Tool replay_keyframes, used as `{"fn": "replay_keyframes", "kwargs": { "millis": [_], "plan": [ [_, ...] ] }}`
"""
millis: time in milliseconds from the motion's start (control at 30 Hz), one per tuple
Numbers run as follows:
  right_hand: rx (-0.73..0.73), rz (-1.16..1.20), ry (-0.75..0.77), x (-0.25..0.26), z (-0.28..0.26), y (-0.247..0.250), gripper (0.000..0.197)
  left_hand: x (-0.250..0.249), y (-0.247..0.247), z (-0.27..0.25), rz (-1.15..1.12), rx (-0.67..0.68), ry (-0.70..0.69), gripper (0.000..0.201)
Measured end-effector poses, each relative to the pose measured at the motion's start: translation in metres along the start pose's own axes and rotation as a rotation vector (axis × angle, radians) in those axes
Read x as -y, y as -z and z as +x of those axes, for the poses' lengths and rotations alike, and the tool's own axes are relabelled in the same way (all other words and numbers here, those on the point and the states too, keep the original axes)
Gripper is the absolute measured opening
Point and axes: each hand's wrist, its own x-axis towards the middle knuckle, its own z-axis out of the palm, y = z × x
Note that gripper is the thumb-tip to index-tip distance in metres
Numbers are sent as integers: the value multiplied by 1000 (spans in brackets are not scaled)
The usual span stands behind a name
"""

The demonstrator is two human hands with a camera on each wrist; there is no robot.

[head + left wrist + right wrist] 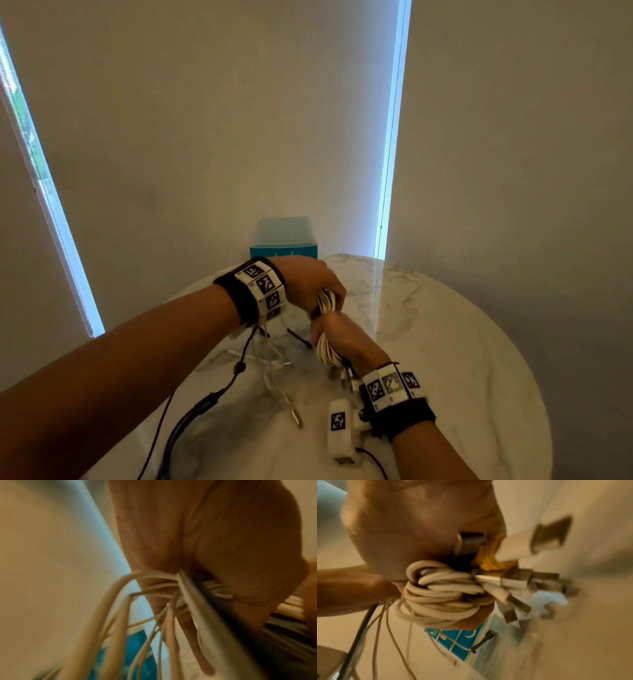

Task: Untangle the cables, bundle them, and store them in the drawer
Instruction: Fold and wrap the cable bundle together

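The right hand (346, 339), nearest, curls around a bundle of white cables (327, 349) held above the marble bench (445, 342). The left hand (308, 284) grips the bundle's upper end, touching the right. USB plugs (518, 580) jut from the coil. Loose thin cables (274, 370) lie beneath. A blue box (284, 240), possibly the drawer, stands behind.
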Motion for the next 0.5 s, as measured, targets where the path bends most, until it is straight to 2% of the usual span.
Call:
{"fn": "replay_keyframes", "kwargs": {
  "millis": [67,133,200,267,333,433,500],
  "plan": [
    [-38,25,-6,5,0,3,27,9,3,2,-295,41,38,35],
    [-27,165,-13,9,-4,6,26,14,0,5,-517,54,98,29],
    [67,376,-3,10,-10,7,22,16,-5,6,-669,84,154,26],
    [101,471,18,9,-13,9,14,17,-10,6,-731,81,157,20],
    [48,386,38,6,-12,12,18,12,-12,4,-734,13,132,14],
    [-66,256,158,3,-5,15,21,8,-16,6,-805,-117,130,17],
    [-108,253,245,3,-2,14,50,5,-16,8,-875,-140,123,22]
  ]
}}
